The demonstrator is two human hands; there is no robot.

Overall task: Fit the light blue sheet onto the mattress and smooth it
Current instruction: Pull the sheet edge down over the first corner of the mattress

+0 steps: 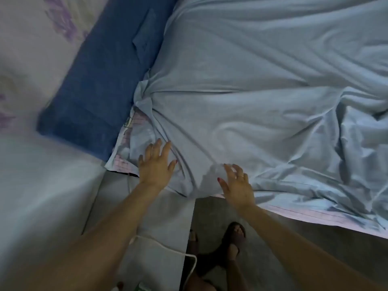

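Both hands are lying flat with fingers spread, gripping nothing: the left hand [155,164] is pressing on the sheet at the mattress corner, and the right hand [236,184] is resting on the sheet's near edge, fingers loosely extended, a ring showing on one finger.

Light blue sheet [262,85] is spreading over the mattress [327,216], running away from the near-left corner toward the upper right; its long axis cannot be told, since the far edges are lying outside the view. It is wrinkling heavily on the right and bunching into a gathered knot near the corner, where folds are fanning out toward the hands. A pale patterned edge of the mattress is showing below the sheet along the near side and at the corner.

Beside the bed on the left, a dark blue cushion [100,80] is lying against a pale floral fabric [42,38]. Grey floor [273,248] is stretching below, with a white cable [168,248] curving across it and a sandalled foot [233,238] standing near the bed's edge.
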